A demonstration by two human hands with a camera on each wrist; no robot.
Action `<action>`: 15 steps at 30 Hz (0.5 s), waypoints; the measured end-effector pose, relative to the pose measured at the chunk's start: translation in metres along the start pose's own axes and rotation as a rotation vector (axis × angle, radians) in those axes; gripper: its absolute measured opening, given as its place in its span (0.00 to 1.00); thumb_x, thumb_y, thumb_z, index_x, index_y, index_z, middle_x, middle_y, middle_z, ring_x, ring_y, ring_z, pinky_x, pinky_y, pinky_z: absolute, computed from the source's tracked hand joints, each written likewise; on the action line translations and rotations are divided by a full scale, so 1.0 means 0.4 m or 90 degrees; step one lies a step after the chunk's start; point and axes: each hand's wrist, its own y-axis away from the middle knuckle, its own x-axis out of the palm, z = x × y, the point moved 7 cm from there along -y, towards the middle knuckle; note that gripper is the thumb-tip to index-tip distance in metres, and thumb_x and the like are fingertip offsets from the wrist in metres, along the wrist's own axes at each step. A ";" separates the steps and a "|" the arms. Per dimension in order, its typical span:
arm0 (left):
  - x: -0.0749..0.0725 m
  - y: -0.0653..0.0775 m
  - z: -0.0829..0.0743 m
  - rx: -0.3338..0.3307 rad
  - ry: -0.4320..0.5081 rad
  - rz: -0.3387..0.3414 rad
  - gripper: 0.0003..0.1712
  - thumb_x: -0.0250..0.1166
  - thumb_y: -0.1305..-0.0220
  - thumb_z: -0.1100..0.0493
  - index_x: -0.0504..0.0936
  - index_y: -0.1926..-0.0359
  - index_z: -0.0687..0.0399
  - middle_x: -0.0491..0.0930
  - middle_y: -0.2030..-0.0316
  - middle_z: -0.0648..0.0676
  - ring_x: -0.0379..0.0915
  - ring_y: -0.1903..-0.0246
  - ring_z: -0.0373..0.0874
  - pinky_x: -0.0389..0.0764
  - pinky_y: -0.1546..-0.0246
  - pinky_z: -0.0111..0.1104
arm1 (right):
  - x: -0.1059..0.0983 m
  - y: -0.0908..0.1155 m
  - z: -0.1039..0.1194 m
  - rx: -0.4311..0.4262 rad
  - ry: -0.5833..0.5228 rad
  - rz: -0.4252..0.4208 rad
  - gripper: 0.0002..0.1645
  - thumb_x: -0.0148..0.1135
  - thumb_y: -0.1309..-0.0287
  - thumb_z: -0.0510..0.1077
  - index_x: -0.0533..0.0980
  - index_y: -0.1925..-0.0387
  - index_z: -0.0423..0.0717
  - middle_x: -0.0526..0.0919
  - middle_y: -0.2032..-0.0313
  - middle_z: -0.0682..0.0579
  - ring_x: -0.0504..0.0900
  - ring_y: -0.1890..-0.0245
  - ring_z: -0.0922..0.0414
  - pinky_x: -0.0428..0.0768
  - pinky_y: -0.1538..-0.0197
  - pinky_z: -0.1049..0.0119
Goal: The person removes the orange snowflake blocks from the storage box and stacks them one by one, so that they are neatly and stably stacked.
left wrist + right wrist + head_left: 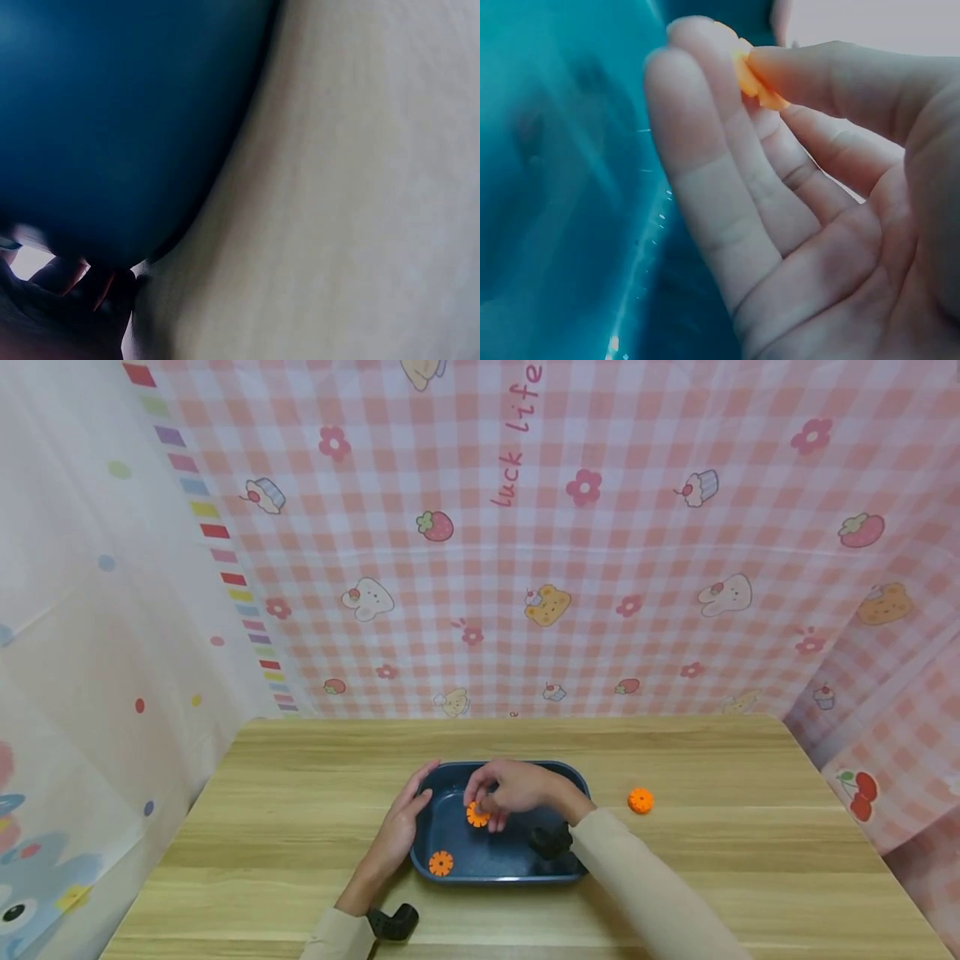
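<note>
A dark blue rectangular tray with rounded corners lies on the table. My left hand holds its left end, the thumb at the rim and the fingers along the outer wall; in the left wrist view the fingers touch the tray's side. Over the tray, my right hand pinches an orange notched disc between thumb and fingers. The right wrist view shows this disc edge-on at the fingertips. A second orange notched disc is in the tray's near left corner.
Another orange notched piece lies on the wooden table to the right of the tray. Black wrist cameras are strapped to both wrists. A pink checked cloth hangs behind the table.
</note>
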 end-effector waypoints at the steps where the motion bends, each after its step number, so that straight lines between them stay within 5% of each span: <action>1: 0.000 0.000 0.000 0.000 0.000 -0.001 0.26 0.39 0.20 0.56 0.59 0.25 0.44 0.51 0.23 0.51 0.38 0.23 0.51 0.36 0.26 0.56 | -0.003 0.005 0.001 -0.004 -0.001 0.000 0.11 0.57 0.38 0.33 0.81 0.57 0.41 0.82 0.66 0.48 0.85 0.73 0.52 0.86 0.66 0.58; 15: -0.002 0.000 0.004 0.012 0.006 -0.011 0.26 0.42 0.21 0.56 0.60 0.25 0.46 0.53 0.24 0.51 0.40 0.23 0.50 0.39 0.25 0.53 | -0.060 0.085 -0.018 -0.046 -0.076 0.014 0.21 0.55 0.42 0.27 0.77 0.46 0.33 0.85 0.62 0.42 0.88 0.64 0.49 0.86 0.55 0.56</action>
